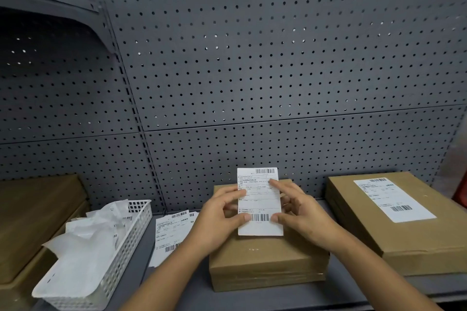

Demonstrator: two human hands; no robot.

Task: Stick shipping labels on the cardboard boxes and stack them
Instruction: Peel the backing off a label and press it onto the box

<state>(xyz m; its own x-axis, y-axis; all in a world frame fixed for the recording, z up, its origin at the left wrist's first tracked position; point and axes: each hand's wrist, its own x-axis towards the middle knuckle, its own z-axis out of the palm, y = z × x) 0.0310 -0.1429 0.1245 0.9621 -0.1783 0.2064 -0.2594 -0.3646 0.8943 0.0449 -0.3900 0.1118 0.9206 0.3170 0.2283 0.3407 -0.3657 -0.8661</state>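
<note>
Basket (118, 250) and loose labels (168, 233) crowd the shelf's (252, 302) left, a labelled box (414, 240) its right. My left hand (222, 218) and right hand (302, 212) pinch a label (259, 201) over the middle box (265, 262), near the front edge.

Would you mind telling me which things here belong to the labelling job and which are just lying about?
Job: label, pinched by left hand and right hand; middle box beneath it; labelled box at right; spare labels; brown boxes at left.
Lying about: white basket; crumpled paper in it; pegboard.
</note>
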